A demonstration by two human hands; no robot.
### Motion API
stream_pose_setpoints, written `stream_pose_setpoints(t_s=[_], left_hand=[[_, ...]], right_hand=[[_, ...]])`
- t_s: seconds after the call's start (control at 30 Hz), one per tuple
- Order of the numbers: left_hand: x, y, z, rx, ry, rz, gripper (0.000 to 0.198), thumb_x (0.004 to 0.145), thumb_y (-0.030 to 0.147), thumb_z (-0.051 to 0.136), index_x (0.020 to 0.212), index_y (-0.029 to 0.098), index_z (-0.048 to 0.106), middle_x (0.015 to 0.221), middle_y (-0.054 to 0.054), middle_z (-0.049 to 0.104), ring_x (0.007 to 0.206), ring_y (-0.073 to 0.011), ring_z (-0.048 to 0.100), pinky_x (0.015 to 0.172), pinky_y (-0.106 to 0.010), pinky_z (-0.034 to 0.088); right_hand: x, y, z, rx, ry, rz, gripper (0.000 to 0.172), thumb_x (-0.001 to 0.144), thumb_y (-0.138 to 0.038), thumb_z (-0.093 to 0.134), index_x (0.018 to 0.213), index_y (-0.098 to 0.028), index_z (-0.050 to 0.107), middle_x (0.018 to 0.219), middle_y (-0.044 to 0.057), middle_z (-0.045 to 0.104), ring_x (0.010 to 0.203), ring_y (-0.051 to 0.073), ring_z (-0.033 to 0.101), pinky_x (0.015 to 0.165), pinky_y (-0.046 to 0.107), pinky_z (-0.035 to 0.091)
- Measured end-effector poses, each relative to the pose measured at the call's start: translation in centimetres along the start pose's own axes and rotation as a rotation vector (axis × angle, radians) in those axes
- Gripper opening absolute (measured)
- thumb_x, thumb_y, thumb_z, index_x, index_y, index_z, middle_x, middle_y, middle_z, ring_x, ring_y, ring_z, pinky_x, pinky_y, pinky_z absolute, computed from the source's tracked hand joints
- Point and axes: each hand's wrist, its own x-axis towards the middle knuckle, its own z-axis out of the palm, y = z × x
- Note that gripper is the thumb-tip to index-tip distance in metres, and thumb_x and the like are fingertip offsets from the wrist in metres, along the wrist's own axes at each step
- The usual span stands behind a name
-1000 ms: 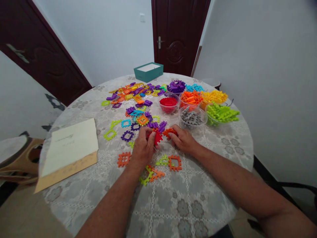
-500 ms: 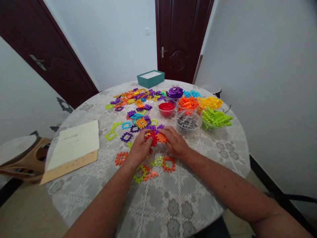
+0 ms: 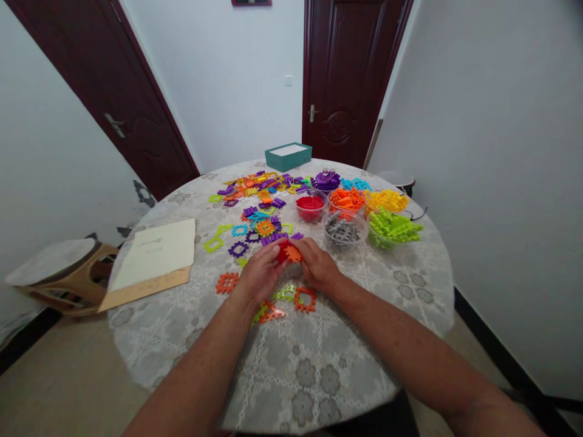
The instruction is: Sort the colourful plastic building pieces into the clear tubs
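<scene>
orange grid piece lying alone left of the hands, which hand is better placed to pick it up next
Left, probably: the orange grid piece lies just beside the left hand, while the right hand would have to cross over it. Both hands now hold the red and orange pieces.

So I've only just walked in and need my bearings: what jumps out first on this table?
The left hand and right hand meet mid-table, holding a red piece and an orange piece against each other. Beyond them loose coloured pieces lie scattered across the table, and to the right stand clear bowls sorted by colour.
</scene>
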Motion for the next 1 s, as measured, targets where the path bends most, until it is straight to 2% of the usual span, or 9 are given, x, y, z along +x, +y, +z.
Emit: stream_pose_setpoints(t_s=[0.1,0.2,0.3,0.4,0.5,0.6,0.8,0.9,1.0], left_hand=[[-0.2,0.0,-0.4,0.069,-0.022,0.062,0.037,0.075,0.027,0.088,0.109,0.016,0.08,0.12,-0.012,0.078,0.118,-0.0241,0.07,0.108,-0.037,0.053],[-0.4,-0.5,-0.5,0.183,-0.073,0.128,0.054,0.07,0.021,0.089,0.122,0.019,0.076,0.135,-0.012,0.072,0.132,-0.0285,0.063,0.121,-0.045,0.042],[-0.4,-1.2,-0.4,0.253,-0.158,0.207,0.073,0.071,0.018,0.087,0.14,0.026,0.064,0.154,-0.01,0.059,0.145,-0.0305,0.053,0.124,-0.048,0.04],[-0.3,-1.7,-0.4,0.299,-0.21,0.225,0.084,0.074,0.02,0.086,0.151,0.028,0.053,0.158,-0.012,0.055,0.147,-0.0321,0.05,0.124,-0.051,0.04],[-0.3,-1.8,-0.5,0.342,-0.2,0.246,0.092,0.074,0.022,0.088,0.157,0.03,0.047,0.163,-0.012,0.048,0.152,-0.0341,0.045,0.123,-0.053,0.041],[-0.4,-1.6,-0.5,0.382,-0.202,0.258,0.093,0.075,0.024,0.087,0.158,0.032,0.046,0.168,-0.011,0.041,0.153,-0.035,0.043,0.123,-0.053,0.042],[-0.1,-1.4,-0.7,0.427,-0.217,0.253,0.088,0.079,0.028,0.085,0.158,0.03,0.046,0.164,-0.013,0.045,0.151,-0.034,0.046,0.124,-0.053,0.04],[0.2,-1.6,-1.2,0.488,-0.204,0.299,0.087,0.079,0.026,0.082,0.158,0.03,0.045,0.163,-0.011,0.048,0.149,-0.033,0.048,0.123,-0.052,0.043],[0.3,-1.5,-1.7,0.701,-0.136,0.412,0.081,0.081,0.023,0.077,0.156,0.03,0.049,0.161,-0.008,0.05,0.148,-0.0321,0.05,0.125,-0.051,0.041]], right_hand=[[0.0,0.2,0.1,-0.02,-0.025,-0.021,0.061,0.095,-0.008,0.048,0.154,-0.024,0.045,0.136,0.013,0.058,0.116,0.024,0.061,0.095,0.039,0.059],[-0.1,0.3,0.4,-0.047,-0.031,-0.014,0.063,0.094,-0.007,0.048,0.155,-0.022,0.044,0.136,0.014,0.058,0.116,0.025,0.061,0.095,0.04,0.059],[-0.2,0.4,0.7,-0.051,-0.006,-0.004,0.065,0.092,-0.006,0.046,0.157,-0.018,0.041,0.138,0.017,0.057,0.121,0.027,0.06,0.099,0.042,0.058],[-0.2,0.4,0.9,-0.048,0.006,0.005,0.067,0.091,-0.006,0.045,0.157,-0.017,0.041,0.139,0.018,0.056,0.123,0.028,0.059,0.1,0.044,0.057],[-0.3,0.4,0.9,-0.023,0.008,0.018,0.068,0.089,-0.007,0.045,0.156,-0.017,0.042,0.139,0.018,0.056,0.123,0.028,0.058,0.102,0.045,0.056],[-0.3,0.3,0.9,0.029,0.006,0.032,0.065,0.088,-0.007,0.046,0.152,-0.018,0.046,0.137,0.017,0.057,0.124,0.028,0.057,0.105,0.046,0.054],[0.1,-0.4,0.8,0.17,-0.001,0.046,0.054,0.084,-0.007,0.048,0.138,-0.016,0.053,0.129,0.016,0.06,0.12,0.027,0.058,0.106,0.046,0.051],[0.4,-1.0,0.2,0.289,-0.017,0.053,0.061,0.079,-0.006,0.051,0.139,-0.017,0.051,0.131,0.014,0.061,0.122,0.026,0.058,0.109,0.045,0.049],[0.5,-1.3,-0.4,0.448,-0.101,0.093,0.068,0.08,-0.008,0.054,0.146,-0.021,0.049,0.133,0.01,0.063,0.119,0.024,0.061,0.106,0.042,0.05]])
